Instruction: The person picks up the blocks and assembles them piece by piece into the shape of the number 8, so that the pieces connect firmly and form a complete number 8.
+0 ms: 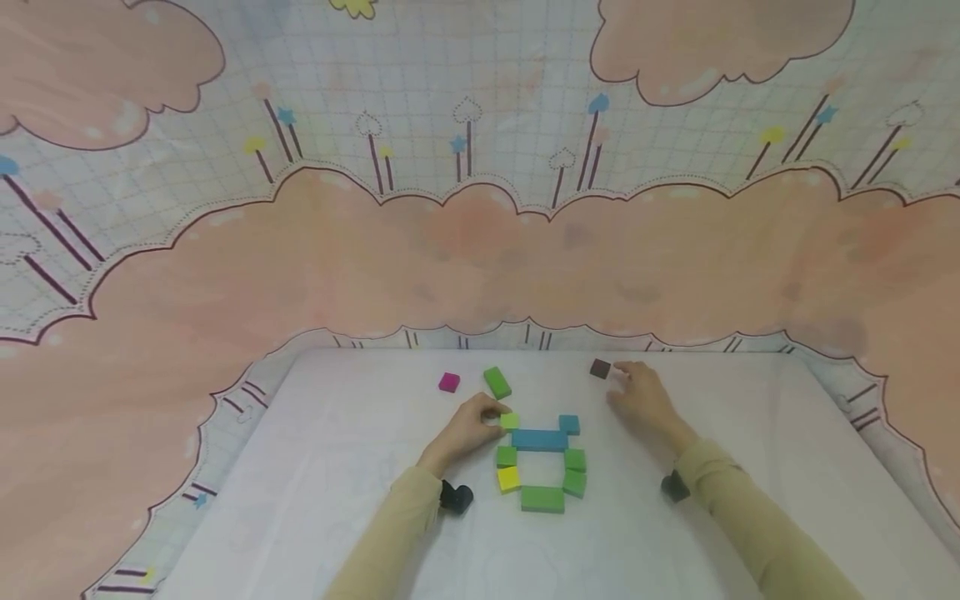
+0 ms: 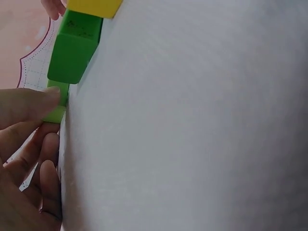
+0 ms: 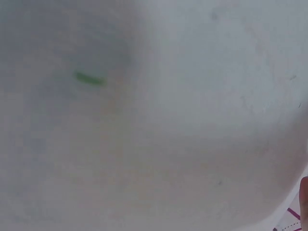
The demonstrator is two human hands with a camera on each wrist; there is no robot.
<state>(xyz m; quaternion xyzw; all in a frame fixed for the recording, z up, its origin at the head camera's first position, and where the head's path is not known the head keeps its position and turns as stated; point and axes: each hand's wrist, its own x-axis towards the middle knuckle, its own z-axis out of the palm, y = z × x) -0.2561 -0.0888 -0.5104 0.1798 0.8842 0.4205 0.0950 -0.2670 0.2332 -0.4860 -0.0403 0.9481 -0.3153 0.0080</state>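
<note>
Light green: my left grip (image 1: 467,432) pinches one block (image 1: 509,422). One brown block (image 1: 600,368) is near my loose right grip (image 1: 645,402). Five greens (image 1: 542,499), two blues (image 1: 540,440), one yellow (image 1: 508,479), one pink (image 1: 449,382) lie around.

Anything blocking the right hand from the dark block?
Nothing visible: in the head view, only a narrow gap separates the right hand from the dark block. The small blue block sits outside that gap.
</note>
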